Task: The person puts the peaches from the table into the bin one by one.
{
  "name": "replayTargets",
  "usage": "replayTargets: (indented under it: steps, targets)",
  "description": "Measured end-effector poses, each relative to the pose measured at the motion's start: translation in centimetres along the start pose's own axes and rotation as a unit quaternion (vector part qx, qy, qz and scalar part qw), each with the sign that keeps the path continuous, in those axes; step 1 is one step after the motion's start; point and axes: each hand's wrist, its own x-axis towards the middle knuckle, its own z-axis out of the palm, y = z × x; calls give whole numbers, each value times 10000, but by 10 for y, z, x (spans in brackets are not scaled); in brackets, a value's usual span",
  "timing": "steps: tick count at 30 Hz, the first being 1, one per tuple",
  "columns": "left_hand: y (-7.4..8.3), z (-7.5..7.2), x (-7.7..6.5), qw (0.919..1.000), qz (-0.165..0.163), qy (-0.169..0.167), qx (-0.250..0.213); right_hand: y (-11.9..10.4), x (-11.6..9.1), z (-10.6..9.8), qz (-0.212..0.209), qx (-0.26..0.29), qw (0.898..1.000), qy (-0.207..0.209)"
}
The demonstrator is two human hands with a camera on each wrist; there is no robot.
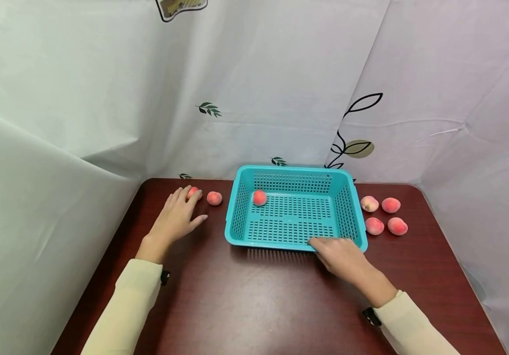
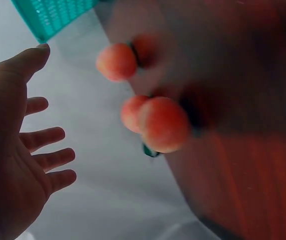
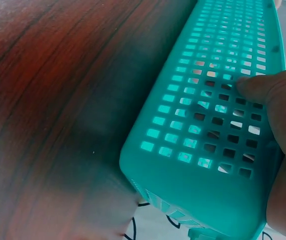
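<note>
A turquoise perforated plastic basket stands on the table with one peach inside, toward its back left. My right hand grips the basket's near rim by the right corner; in the right wrist view its thumb presses the outer wall, and the other fingers are hidden. With fingers spread, my left hand hovers over the table's left side, above a partly covered peach. Another peach lies just right of it. Three peaches show in the left wrist view, the nearest peach overlapping one behind.
Several peaches lie right of the basket, among them a paler peach and a redder peach. White patterned cloth hangs behind and beside the dark brown table. The basket's back edge is close to the cloth.
</note>
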Motion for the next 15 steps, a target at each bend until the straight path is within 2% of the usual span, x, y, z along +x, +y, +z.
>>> replayTargets:
  steps: [8,15]
  targets:
    - [-18,14,-12,9999,-103,-50,-105,0,0,-1,66,-27,9999,-151]
    - [-25,26,-15,9992,-42,-345,-210,-1,1,-1,119,-14,9997,-234]
